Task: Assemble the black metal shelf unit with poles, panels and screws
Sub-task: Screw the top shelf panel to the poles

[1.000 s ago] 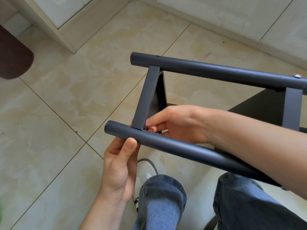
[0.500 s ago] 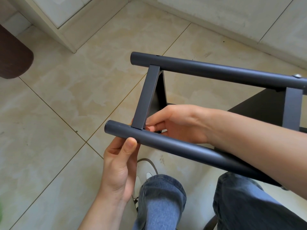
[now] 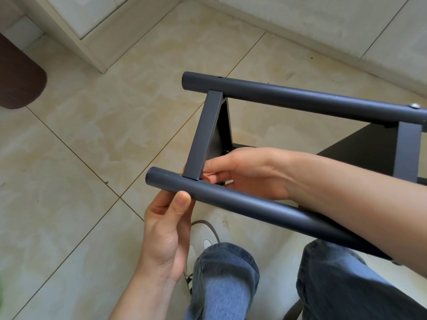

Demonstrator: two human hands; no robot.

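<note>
The black metal shelf unit lies on its side above my knees. Its near pole (image 3: 242, 202) and far pole (image 3: 300, 98) run left to right, joined at the left end by a panel (image 3: 205, 135) seen edge-on. A second panel (image 3: 406, 151) crosses at the right, under a silver screw (image 3: 415, 105) in the far pole. My left hand (image 3: 166, 229) grips the near pole from below, thumb on its front. My right hand (image 3: 245, 172) reaches between the poles and its fingertips pinch something small at the joint of panel and near pole; what it holds is hidden.
Beige floor tiles (image 3: 69, 181) lie all around. A white cabinet base (image 3: 76, 31) stands at the upper left and a dark brown rounded object (image 3: 18, 75) at the left edge. My jeans-clad knees (image 3: 224, 273) and a shoe (image 3: 203, 232) are below the shelf.
</note>
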